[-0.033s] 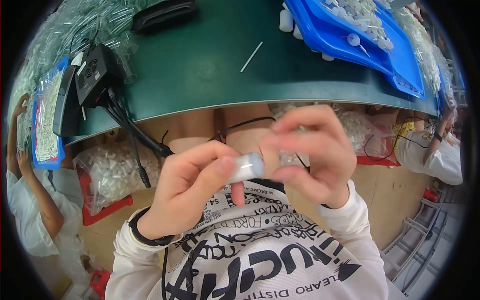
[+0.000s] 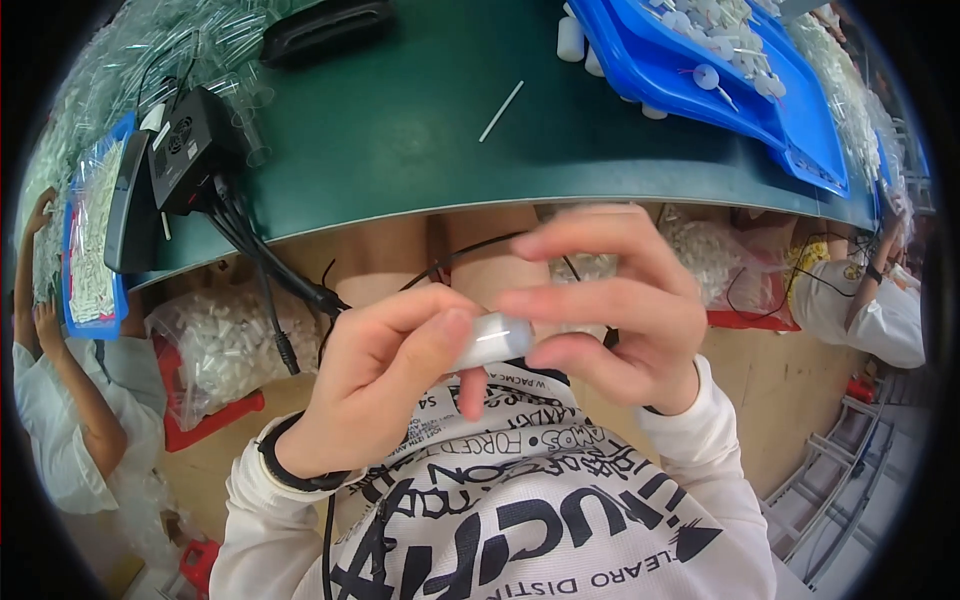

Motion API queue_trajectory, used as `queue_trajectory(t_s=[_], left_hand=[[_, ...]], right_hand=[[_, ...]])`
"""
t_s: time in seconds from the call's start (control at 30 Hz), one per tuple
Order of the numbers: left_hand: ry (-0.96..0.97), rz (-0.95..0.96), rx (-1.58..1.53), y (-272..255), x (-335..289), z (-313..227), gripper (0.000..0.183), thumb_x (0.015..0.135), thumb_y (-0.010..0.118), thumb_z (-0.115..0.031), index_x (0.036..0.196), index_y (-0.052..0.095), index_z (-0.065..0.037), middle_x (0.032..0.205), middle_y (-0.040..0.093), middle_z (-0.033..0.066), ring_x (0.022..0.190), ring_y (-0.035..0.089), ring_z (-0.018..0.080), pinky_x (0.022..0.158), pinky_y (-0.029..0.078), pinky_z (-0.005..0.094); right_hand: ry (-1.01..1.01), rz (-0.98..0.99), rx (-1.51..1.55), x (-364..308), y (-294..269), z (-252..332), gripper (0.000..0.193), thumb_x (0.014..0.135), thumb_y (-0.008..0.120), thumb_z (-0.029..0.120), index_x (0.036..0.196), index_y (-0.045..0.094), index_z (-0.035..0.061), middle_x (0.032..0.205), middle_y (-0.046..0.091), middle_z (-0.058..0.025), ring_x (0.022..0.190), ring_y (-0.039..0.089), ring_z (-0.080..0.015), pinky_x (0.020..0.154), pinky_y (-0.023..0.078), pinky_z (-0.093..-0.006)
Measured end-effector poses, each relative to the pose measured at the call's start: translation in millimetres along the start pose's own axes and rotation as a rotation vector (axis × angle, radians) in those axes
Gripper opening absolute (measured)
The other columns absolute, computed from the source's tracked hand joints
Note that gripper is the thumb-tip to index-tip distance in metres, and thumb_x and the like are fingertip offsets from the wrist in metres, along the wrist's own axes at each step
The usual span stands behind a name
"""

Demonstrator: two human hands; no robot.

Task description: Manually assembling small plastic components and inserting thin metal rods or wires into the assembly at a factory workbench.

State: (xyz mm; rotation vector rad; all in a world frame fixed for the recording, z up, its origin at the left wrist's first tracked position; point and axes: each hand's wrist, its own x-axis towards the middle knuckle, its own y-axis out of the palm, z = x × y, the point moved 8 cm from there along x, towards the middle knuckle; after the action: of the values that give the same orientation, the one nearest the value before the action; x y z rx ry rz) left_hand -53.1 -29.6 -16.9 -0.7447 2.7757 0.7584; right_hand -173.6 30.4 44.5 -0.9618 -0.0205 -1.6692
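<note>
Above my lap, my left hand (image 2: 385, 370) grips a small white cylinder (image 2: 488, 342) between thumb and fingers. The cylinder lies nearly level, its translucent greyish end towards the right. At that end the thumb and index finger of my right hand (image 2: 620, 310) close round the rim, while the other fingers stay raised and spread. My left fingers cover the cylinder's other end. On the green table (image 2: 400, 130) ahead lies a thin white stick (image 2: 501, 111).
A blue tray (image 2: 690, 115) of white parts with thin wires stands far right, white cylinders beside it. Left are a black box with cables (image 2: 190, 150), clear tubes (image 2: 215, 40) and a blue tray of white sticks (image 2: 95, 240). Bags of white pieces (image 2: 225, 350) sit below; people work at both sides.
My right thumb and index finger have come in onto the cylinder's translucent end, from slightly apart. My left hand has kept its hold and barely moved.
</note>
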Motion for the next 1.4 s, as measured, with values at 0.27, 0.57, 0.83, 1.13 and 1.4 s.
queue_trajectory(t_s=[0.27, 0.57, 0.83, 1.13, 1.4], left_hand=[[0.122, -0.146, 0.231, -2.0, -4.2, 4.3, 0.016, 0.093, 0.05, -0.008, 0.095, 0.06, 0.004, 0.069, 0.055, 0.0, 0.057, 0.047, 0.0032, 0.049, 0.036, 0.0173], [0.033, 0.022, 0.133, -0.4, 8.5, 10.2, 0.016, 0.092, 0.049, -0.007, 0.101, 0.057, 0.004, 0.076, 0.058, 0.0018, 0.063, 0.051, 0.0041, 0.058, 0.04, 0.0184], [0.241, -0.143, 0.043, -16.1, 0.4, 2.5, 0.027, 0.083, 0.057, 0.006, 0.109, 0.05, 0.005, 0.099, 0.059, 0.0101, 0.088, 0.059, 0.0146, 0.077, 0.049, 0.0251], [0.632, -0.352, 0.41, -7.9, -10.3, -14.5, 0.022, 0.073, 0.065, 0.011, 0.095, 0.063, 0.008, 0.094, 0.063, 0.016, 0.08, 0.063, 0.018, 0.07, 0.052, 0.0253], [0.516, -0.074, 0.256, 4.2, -3.6, -7.0, 0.021, 0.073, 0.062, 0.012, 0.093, 0.064, 0.007, 0.084, 0.064, 0.0176, 0.074, 0.062, 0.0194, 0.063, 0.049, 0.0252]], right_hand=[[0.462, 0.069, 0.416, -16.1, 17.6, -31.1, 0.019, 0.069, 0.072, 0.002, 0.088, 0.072, 0.0077, 0.084, 0.07, -0.0081, 0.087, 0.066, -0.0233, 0.092, 0.046, -0.0399], [0.303, 0.071, 0.38, -12.6, 13.7, -24.8, 0.029, 0.069, 0.073, 0.003, 0.097, 0.068, 0.002, 0.092, 0.068, -0.0111, 0.083, 0.066, -0.0207, 0.08, 0.051, -0.0325], [0.496, -0.277, 0.361, -38.2, -3.3, -32.7, 0.03, 0.066, 0.076, 0.002, 0.095, 0.066, -0.0013, 0.093, 0.068, -0.0137, 0.085, 0.066, -0.0197, 0.076, 0.051, -0.0275], [0.409, -0.522, 0.294, -56.2, -6.3, -23.2, 0.031, 0.067, 0.072, -0.005, 0.097, 0.065, -0.0052, 0.093, 0.067, -0.0183, 0.089, 0.065, -0.0257, 0.084, 0.05, -0.0345], [0.255, -0.567, 0.421, -63.6, -19.0, -15.2, 0.028, 0.067, 0.071, -0.009, 0.094, 0.064, -0.0043, 0.092, 0.066, -0.0193, 0.094, 0.064, -0.0278, 0.093, 0.045, -0.0445]])
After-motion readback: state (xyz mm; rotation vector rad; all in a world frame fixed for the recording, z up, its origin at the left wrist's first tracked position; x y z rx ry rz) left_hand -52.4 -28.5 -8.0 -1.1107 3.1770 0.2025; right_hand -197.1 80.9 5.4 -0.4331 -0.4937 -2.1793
